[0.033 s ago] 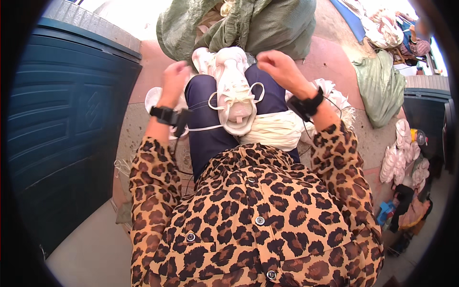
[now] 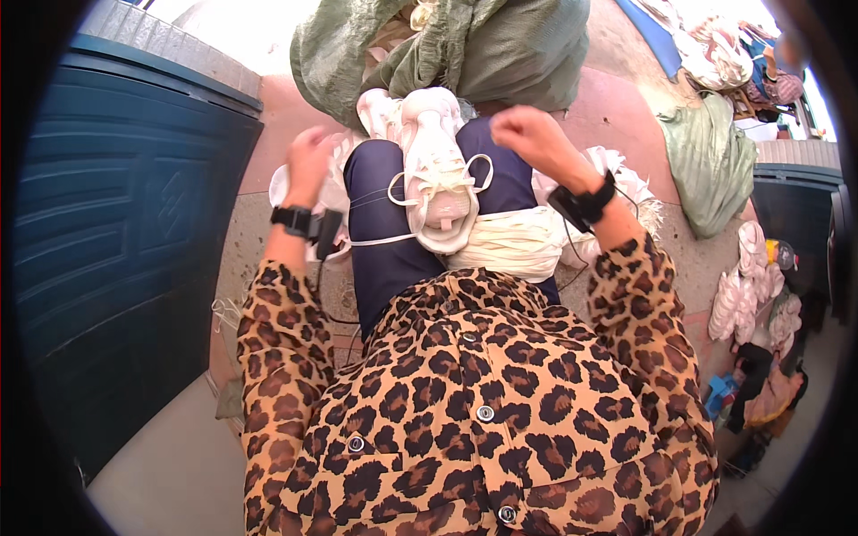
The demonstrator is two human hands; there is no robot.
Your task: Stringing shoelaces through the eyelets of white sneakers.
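White sneaker [image 2: 436, 174] is seen lying sole-down across the person's lap, on the dark blue trouser legs [image 2: 384, 232], with its toe pointed toward the body and its heel toward the green sacks [image 2: 465, 49] ahead. Its laces [image 2: 407, 192] are loose: one loop hangs off each side of the shoe, and a long white strand is drawn leftward across the thigh toward the left wrist. A folded cream cloth [image 2: 509, 241] is laid over the right thigh, touching the toe end of the sneaker.

The left hand [image 2: 308, 161] is raised just left of the knee, well clear of the shoe, with the fingers curled loosely inward; it is blurred, and whether the lace end is pinched in it cannot be told. A black wrist strap [image 2: 295, 219] with a small dark device is worn below it. The right hand [image 2: 527, 134] is held above the right knee, closed into a loose fist beside the heel of the sneaker; nothing is clearly seen gripped in it. A black strap [image 2: 585, 201] is worn on that wrist too.

More white shoes [image 2: 380, 112] are piled between the knees and the sacks, and others lie on the ground by the left hand. A dark blue panelled door [image 2: 134, 232] is seen at the left, and another green sack [image 2: 710, 161] with heaped white shoes [image 2: 746, 286] at the right.
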